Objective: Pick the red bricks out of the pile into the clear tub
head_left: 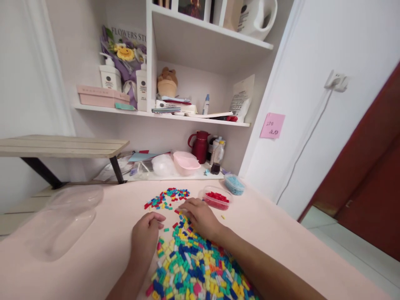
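A big spread of small multicoloured plastic building bricks lies in front of me. My right hand rests palm down over its far end, fingers reaching forward and slightly bent onto the bricks. Just left of the spread is my left hand, its fingers curled in and the thumb side up; whatever it may hold is hidden. Beyond both hands sits a smaller scattering of bricks. Red bricks fill a clear plastic tub to the right of my right hand.
Light blue pieces fill another clear tub at the far right corner. Empty clear containers lie at the left of the pink tabletop. Behind stand a pink bowl, a dark red jug and a bottle, below shelves.
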{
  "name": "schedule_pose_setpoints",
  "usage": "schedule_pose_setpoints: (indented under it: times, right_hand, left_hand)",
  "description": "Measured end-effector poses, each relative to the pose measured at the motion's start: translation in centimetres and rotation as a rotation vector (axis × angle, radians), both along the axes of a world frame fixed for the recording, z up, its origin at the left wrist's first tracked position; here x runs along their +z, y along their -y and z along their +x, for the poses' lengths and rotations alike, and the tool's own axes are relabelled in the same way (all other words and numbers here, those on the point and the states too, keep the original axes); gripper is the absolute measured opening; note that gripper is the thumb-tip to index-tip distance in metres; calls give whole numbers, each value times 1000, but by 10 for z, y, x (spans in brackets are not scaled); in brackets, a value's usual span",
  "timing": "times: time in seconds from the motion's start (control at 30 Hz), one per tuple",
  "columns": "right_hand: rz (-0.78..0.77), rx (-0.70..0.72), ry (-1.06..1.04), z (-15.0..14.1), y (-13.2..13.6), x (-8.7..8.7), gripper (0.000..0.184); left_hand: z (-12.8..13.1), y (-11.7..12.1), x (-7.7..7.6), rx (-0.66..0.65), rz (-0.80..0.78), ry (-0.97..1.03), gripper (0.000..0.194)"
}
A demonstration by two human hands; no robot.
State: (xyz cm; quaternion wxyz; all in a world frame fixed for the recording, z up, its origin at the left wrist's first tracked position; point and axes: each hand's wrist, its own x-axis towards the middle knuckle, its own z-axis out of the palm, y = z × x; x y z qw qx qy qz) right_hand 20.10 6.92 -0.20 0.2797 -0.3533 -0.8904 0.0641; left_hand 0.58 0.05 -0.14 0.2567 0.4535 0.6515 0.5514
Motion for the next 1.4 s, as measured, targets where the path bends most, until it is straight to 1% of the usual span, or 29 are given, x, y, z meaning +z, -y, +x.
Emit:
schedule_pose_setpoints:
  times: [0.07,0.1,0.2,0.27,0.33,0.53,0.7,0.9,1.07,1.13,1.2,1.3,1.4]
  right_hand:
    - [-4,29,7,-5,-1,-2,28]
    - [-22,14,8,-7,-2,-2,27]
    - [-83,-106,-13,-10,-4,1,27]
    - [-96,-181,-9,-11,-5,4,30]
    - [-95,-209,22,-13,-7,6,35]
    - [-130,-107,97,-11,-16,6,28]
    - [-137,-64,118,-6,-16,3,24]
    - [-181,-98,22,-6,-15,-1,15]
    - [-303,-139,-113,-7,-14,-5,11]
    - [-359,-145,-170,-7,-13,-1,10]
    - [-376,-149,-241,-5,-12,8,8]
    - [-297,-188,-414,5,-18,28,3]
    - [-194,-271,-590,28,-30,44,8]
  left_hand:
    - [0,0,-1,4,2,-6,24]
    - [0,0,-1,4,0,-9,24]
    - [-1,-1,-2,0,-9,-18,24]
    - [0,-1,-2,-2,0,-12,23]
    - [0,-1,-2,-1,14,0,22]
    - [0,-1,-2,-4,-4,-5,23]
    - [1,-1,-2,-10,-16,-8,24]
    - [1,-1,-1,-2,-26,-3,23]
    - [-1,-2,-5,-3,-26,-19,25]
    - [-3,-3,-9,-3,-14,-20,24]
    - [-4,-5,-16,-4,-2,-15,24]
    - [-6,-9,-24,6,35,36,24]
    - [-5,-11,-26,28,23,68,24]
